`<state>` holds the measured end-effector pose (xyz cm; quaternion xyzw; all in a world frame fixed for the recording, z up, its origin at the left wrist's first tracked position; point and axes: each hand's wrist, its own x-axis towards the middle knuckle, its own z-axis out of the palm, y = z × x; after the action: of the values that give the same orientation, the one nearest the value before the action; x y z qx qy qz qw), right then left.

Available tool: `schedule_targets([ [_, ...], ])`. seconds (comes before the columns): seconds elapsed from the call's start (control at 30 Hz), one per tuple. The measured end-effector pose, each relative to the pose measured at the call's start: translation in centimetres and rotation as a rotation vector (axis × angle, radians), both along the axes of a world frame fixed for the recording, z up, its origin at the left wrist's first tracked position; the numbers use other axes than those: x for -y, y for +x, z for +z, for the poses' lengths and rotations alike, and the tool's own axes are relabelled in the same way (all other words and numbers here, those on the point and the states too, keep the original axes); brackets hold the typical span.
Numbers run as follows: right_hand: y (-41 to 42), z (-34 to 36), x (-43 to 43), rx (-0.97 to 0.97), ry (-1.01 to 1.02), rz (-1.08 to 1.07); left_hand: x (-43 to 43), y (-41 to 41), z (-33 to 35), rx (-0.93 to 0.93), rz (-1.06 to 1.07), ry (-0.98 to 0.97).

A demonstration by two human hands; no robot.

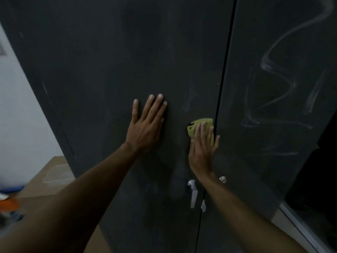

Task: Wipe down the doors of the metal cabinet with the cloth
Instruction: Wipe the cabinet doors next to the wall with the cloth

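Cloth (200,121) under R hand (202,152) — cabinet door (109,70)

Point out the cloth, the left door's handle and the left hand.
cloth (200,121), head view, on its bare upper fold.
left door's handle (193,194), head view, on its metal lever.
left hand (145,129), head view, middle of its back.

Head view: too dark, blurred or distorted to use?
Head view: dim, dark cabinet doors underexposed; wide-angle bows the seam between them; clutter at lower left is blurred; the yellow-green cloth under the right hand and pale streaks read clearly.
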<state>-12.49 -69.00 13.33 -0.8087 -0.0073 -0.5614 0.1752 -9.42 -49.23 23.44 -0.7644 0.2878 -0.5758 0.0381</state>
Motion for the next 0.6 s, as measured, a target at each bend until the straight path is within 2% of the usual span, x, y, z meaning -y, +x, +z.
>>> schedule_targets([
  [0.13,0.5,1.4,-0.5,0.019,-0.076,0.014,0.3,0.0,2.0,0.018,-0.013,0.002],
  [0.27,1.2,6.2,0.5,0.061,0.206,-0.028,0.7,0.0,3.9,0.032,-0.050,-0.036],
  [0.3,1.4,7.2,0.3,0.075,0.220,-0.018,0.6,-0.1,4.3,0.038,-0.049,-0.041],
  [0.43,1.4,8.4,-0.9,0.109,0.010,0.017,0.6,-0.2,5.1,0.070,-0.035,-0.049],
  [0.6,-0.5,5.5,-2.5,0.037,-0.223,0.016,0.6,-0.2,5.9,0.047,-0.018,-0.052],
])
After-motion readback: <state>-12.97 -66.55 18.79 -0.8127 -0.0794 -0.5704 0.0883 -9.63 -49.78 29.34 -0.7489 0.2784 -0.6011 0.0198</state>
